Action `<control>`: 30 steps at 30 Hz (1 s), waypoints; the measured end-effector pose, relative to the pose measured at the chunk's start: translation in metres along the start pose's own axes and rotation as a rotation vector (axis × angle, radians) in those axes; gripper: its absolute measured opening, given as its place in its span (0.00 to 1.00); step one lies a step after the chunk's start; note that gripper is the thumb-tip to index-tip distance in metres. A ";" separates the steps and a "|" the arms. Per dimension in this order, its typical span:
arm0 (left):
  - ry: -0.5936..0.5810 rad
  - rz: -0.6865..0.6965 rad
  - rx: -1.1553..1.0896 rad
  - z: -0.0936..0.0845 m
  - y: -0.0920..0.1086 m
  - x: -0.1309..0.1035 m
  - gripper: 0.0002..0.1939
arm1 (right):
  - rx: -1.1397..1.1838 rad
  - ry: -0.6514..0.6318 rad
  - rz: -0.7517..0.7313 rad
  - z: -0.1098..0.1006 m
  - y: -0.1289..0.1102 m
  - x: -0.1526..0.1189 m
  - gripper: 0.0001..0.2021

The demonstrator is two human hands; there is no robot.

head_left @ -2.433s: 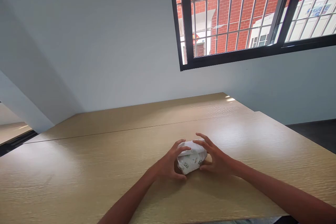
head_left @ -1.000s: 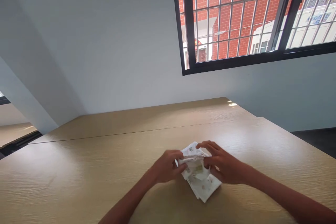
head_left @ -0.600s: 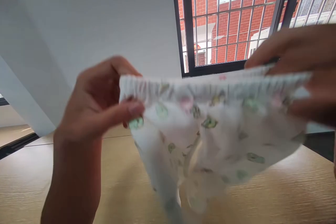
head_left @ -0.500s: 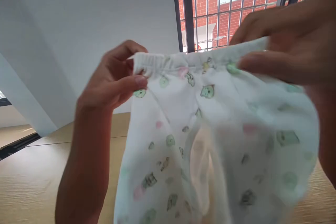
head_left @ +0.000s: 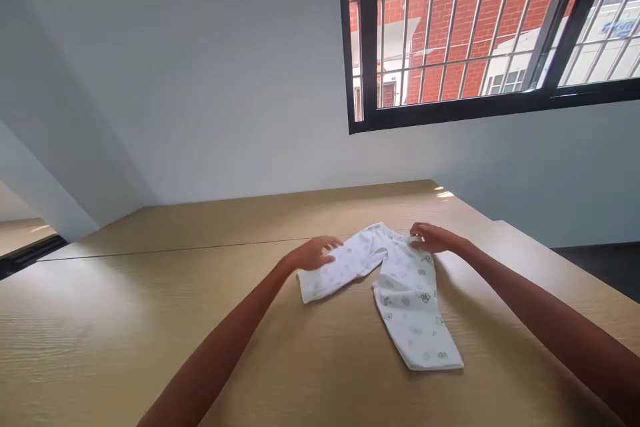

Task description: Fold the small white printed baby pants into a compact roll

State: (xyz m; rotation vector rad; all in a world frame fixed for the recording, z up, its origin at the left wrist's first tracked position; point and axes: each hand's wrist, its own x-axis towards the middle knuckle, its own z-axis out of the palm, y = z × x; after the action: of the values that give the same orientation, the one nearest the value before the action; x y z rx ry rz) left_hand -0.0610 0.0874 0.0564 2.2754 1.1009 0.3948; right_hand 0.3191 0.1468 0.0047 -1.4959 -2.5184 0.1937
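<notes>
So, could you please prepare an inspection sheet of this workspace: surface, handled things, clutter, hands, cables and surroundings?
Surface: wood-grain table, with a thin seam across it.
Job's things: white printed trousers, spread on the table, legs apart.
Clutter: nothing seen.
Hands: left hand over the nearer trouser leg, fingers apart; right hand at the trousers' upper right edge, grip unclear.
Cables: nothing seen.
Surroundings: pale wall; dark-framed, barred window, red brick outside.

One head view, above and behind the left hand (head_left: 311, 254) and right hand (head_left: 433, 238), faces forward and down, well back, reaching a window (head_left: 485, 30) beyond them, perhaps partly overexposed.
</notes>
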 end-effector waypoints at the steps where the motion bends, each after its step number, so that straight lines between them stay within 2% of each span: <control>1: -0.001 0.034 0.035 0.020 0.011 -0.006 0.21 | 0.006 0.007 0.029 0.005 0.008 -0.003 0.12; 3: -0.015 0.202 0.222 0.063 0.040 -0.018 0.22 | 0.012 0.031 0.082 0.010 0.021 -0.006 0.15; 6: -0.137 0.440 0.420 0.124 0.081 -0.032 0.27 | 0.013 0.067 0.145 0.011 0.031 -0.011 0.16; 8: -0.200 0.517 0.434 0.145 0.097 -0.041 0.28 | 0.017 0.080 0.180 0.011 0.031 -0.019 0.15; 9: -0.225 0.515 0.430 0.146 0.100 -0.047 0.28 | 0.022 0.081 0.198 0.012 0.030 -0.025 0.15; 11: -0.272 0.441 0.395 0.131 0.101 -0.060 0.28 | 0.037 0.072 0.235 0.012 0.029 -0.042 0.15; 14: -0.369 0.240 0.299 0.083 0.090 -0.085 0.28 | 0.070 0.031 0.269 0.011 0.027 -0.076 0.17; 17: -0.437 0.028 0.205 0.038 0.072 -0.106 0.25 | 0.186 -0.096 0.261 0.008 0.022 -0.107 0.19; 19: -0.438 -0.027 0.138 0.022 0.058 -0.109 0.22 | 0.290 -0.175 0.233 0.006 0.012 -0.119 0.20; 20: -0.414 -0.037 0.111 0.018 0.051 -0.107 0.21 | 0.317 -0.185 0.225 0.004 0.005 -0.121 0.20; 22: -0.288 -0.050 0.103 0.020 0.038 -0.097 0.18 | 0.279 -0.129 0.256 0.003 -0.009 -0.118 0.19; 24: -0.125 -0.051 0.162 0.028 0.027 -0.083 0.16 | 0.175 -0.061 0.335 0.003 -0.022 -0.108 0.18; 26: 0.000 -0.041 0.248 0.038 0.022 -0.073 0.15 | 0.088 -0.048 0.399 0.004 -0.031 -0.097 0.18; 28: 0.014 -0.053 0.297 0.047 0.022 -0.070 0.14 | 0.055 -0.065 0.414 0.005 -0.035 -0.092 0.19; 30: -0.033 -0.088 0.324 0.052 0.024 -0.074 0.17 | 0.053 -0.068 0.403 0.007 -0.035 -0.092 0.20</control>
State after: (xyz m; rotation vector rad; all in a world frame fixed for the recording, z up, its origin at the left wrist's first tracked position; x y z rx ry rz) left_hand -0.0659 -0.0017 0.0285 2.4884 1.3222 0.1514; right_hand 0.3308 0.0491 -0.0043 -1.9893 -2.2105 0.3745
